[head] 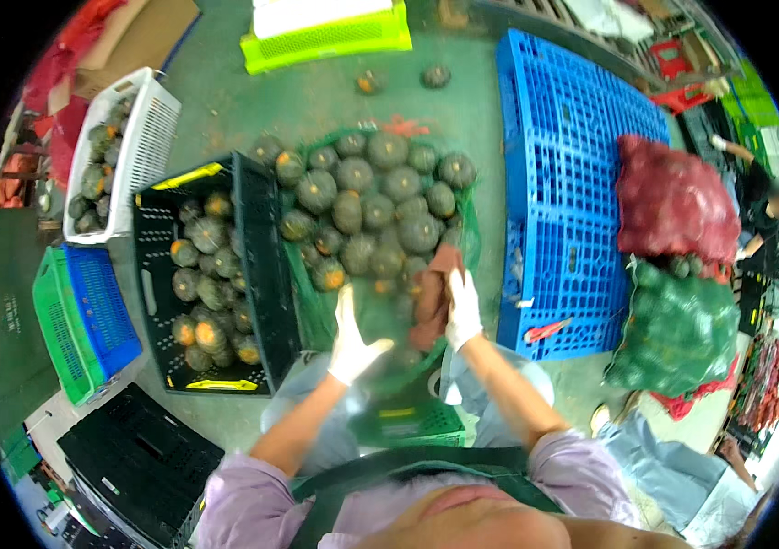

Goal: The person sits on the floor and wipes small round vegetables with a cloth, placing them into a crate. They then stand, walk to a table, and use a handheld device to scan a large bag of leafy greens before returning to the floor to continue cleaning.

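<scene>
Before me a heap of small dark green pumpkins (377, 209) lies on a spread green mesh sack (314, 322), some with orange patches. My left hand (351, 340), in a white glove, is held with thumb and fingers apart at the heap's near edge, holding nothing. In my white-gloved right hand (463, 312) is a reddish-brown cloth (435, 295), at the heap's near right side. The folds of the cloth hide some pumpkins behind it. To the left stands a black plastic crate (267, 288), tilted in view, with several similar pumpkins (208, 235) inside.
A blue plastic pallet (568, 171) lies right, bearing a red-handled tool (546, 331), a full red mesh sack (674, 199) and a full green one (681, 329). Left are a white crate (156, 117) of pumpkins and stacked crates (98, 302). Other people (767, 185) are at right.
</scene>
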A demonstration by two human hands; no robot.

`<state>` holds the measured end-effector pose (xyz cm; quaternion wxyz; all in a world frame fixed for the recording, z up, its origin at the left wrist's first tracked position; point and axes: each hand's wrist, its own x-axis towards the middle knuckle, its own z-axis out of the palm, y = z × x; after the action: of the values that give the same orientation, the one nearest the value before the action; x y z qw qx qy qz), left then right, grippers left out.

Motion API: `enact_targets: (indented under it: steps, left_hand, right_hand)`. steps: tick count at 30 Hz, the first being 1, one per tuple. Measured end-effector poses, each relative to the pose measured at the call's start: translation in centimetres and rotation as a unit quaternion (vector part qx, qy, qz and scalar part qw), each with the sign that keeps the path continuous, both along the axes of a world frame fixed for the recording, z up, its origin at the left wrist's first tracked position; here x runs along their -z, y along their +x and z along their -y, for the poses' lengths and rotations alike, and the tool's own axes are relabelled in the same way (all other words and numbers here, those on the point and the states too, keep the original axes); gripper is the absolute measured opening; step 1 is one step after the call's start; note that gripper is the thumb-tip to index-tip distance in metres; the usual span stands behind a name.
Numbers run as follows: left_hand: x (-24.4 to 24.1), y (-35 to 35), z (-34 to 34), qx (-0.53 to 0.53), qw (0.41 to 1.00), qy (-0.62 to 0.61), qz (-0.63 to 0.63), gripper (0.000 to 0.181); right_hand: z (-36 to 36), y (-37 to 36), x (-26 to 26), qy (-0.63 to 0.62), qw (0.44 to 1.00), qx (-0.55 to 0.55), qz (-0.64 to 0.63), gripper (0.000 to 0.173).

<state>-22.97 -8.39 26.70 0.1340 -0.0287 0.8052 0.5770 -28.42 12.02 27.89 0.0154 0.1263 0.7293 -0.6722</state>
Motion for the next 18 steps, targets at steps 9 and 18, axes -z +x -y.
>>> enact_targets:
  steps: [9, 18]
  left_hand:
    - [-29.8, -5.4, 5.3, -0.357, 0.656, 0.560, 0.360, 0.031]
    - [-43.9, -14.1, 30.1, -0.549, 0.811, -0.112, -0.167, 0.027]
  right_hand:
    - [7.7, -0.9, -31.9, 0.146, 0.920, -0.361, -0.048, 0.043]
    - [-19.4, -13.8, -44.3, 0.093, 0.980, -0.052, 0.168, 0.028]
